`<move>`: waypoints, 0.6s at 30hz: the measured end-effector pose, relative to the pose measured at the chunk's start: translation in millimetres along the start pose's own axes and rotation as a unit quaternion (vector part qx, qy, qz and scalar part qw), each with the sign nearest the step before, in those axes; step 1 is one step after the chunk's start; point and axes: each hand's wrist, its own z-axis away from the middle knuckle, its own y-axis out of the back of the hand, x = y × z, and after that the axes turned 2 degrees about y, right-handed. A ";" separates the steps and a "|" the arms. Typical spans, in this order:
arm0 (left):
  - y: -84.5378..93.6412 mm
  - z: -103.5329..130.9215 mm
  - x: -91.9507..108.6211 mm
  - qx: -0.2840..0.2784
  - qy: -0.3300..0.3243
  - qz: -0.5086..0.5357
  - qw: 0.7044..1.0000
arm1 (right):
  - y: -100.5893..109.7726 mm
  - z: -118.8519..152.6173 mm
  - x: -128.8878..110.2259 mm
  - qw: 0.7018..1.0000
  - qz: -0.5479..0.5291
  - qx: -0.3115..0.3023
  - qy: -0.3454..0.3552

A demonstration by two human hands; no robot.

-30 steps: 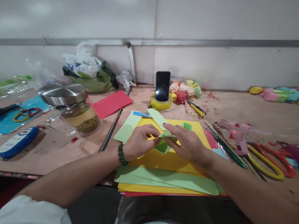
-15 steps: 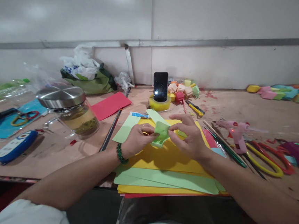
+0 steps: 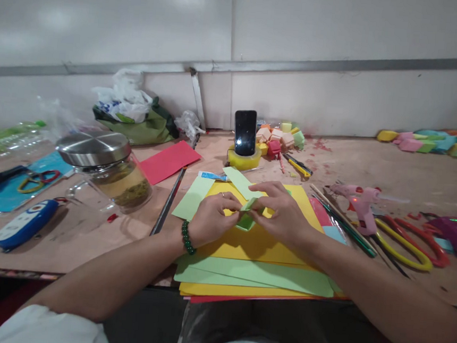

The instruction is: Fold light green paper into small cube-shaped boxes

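Observation:
A small folded piece of green paper [image 3: 245, 222] is pinched between both my hands, above a stack of coloured sheets. My left hand [image 3: 213, 219], with a ring and a green bead bracelet above the wrist, grips its left side between thumb and fingers. From the right, my right hand [image 3: 283, 211] presses on its upper right edge with thumb and fingertips, hiding part of the folds. Beneath lie yellow paper [image 3: 222, 248] and pale green sheets [image 3: 251, 276]. A pale green paper strip [image 3: 238, 180] lies just beyond my fingers.
On the left stand a lidded glass mug [image 3: 121, 183] and a blue-and-white remote-like device [image 3: 24, 224]. Behind my hands a phone [image 3: 245, 132] leans in a yellow tape roll [image 3: 244, 159], beside folded paper pieces [image 3: 275, 138]. To the right are a pink glue gun [image 3: 364, 202] and scissors [image 3: 404, 244].
The green paper has been tipped from facing me to a flatter, lower position. My right fingers have closed in over its top edge, nearer my left hand.

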 end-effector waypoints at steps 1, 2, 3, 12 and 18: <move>0.2 0.0 0.2 -0.003 0.000 -0.001 1.000 | -0.9 0.2 0.2 1.000 -0.007 0.008 0.008; 0.4 0.1 0.5 -0.006 0.001 -0.003 1.000 | -1.8 0.6 -0.1 1.000 -0.019 0.019 0.006; 0.7 0.2 1.2 -0.009 0.002 -0.007 1.000 | -2.5 1.0 -0.8 0.999 -0.035 0.028 -0.006; -0.3 4.4 8.6 -0.040 -0.007 -0.074 0.996 | -7.5 3.6 -7.3 0.986 -0.163 -0.018 -0.044; 0.6 4.2 9.5 -0.052 -0.009 -0.082 0.995 | -8.4 3.5 -7.4 0.988 -0.155 -0.010 -0.007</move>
